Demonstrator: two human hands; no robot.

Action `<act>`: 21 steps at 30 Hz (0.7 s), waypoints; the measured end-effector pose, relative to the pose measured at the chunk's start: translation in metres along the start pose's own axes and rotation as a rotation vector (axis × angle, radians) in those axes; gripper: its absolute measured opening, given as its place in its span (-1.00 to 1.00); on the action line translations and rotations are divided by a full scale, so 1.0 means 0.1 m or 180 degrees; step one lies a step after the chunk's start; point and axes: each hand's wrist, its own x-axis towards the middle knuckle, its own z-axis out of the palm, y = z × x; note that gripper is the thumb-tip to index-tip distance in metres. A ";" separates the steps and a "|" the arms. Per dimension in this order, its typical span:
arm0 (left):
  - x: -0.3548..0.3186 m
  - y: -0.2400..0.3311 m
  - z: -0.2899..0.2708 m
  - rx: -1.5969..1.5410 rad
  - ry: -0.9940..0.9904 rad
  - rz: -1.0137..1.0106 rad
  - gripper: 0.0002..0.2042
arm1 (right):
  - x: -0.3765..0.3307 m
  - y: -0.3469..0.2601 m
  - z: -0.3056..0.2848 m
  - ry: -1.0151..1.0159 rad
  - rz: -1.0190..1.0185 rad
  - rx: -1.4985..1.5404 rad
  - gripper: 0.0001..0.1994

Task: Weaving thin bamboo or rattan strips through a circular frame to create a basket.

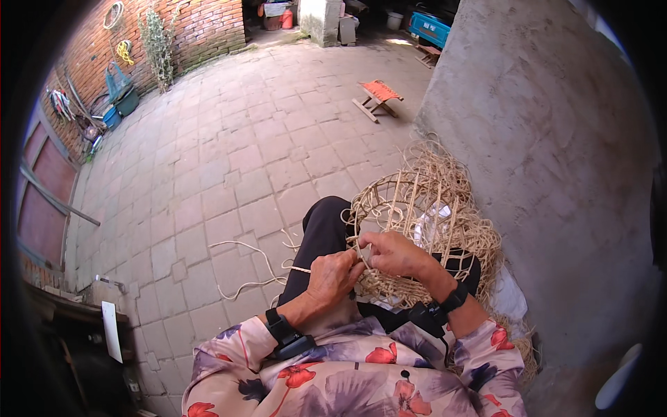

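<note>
A half-woven basket [410, 208] of pale straw cord rests on my lap, its open ribbed frame turned away from me. My left hand [332, 276] pinches a straw cord [243, 267] at the basket's near rim. My right hand [392, 252] grips the woven rim right beside it, fingers curled around the strands. The two hands touch each other at the rim. The loose end of the cord trails left over the paving. Both wrists wear black bands.
A heap of loose straw cord [445, 163] lies against a grey concrete pillar [549, 160] on my right. A small folding stool with an orange seat [379, 94] stands farther out on the brick paving. A brick wall with tools and buckets [118, 101] runs along the left.
</note>
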 end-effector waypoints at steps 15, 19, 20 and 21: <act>0.30 0.10 -0.21 0.0149 -0.0117 0.0824 -0.85 | -0.32 -0.02 0.44 0.1592 0.0051 0.1735 -0.76; 0.46 0.09 -0.25 0.0714 0.0871 0.1978 -0.82 | -0.32 -0.18 0.38 0.1958 0.0162 0.1185 -0.81; 0.54 0.09 -0.31 0.0739 0.1141 0.2156 -0.79 | -0.32 -0.21 0.34 0.1511 0.0167 0.0889 -0.84; 0.65 0.04 -0.40 0.0818 0.1327 0.2212 -0.82 | -0.33 -0.23 0.31 0.1069 0.0168 0.0591 -0.84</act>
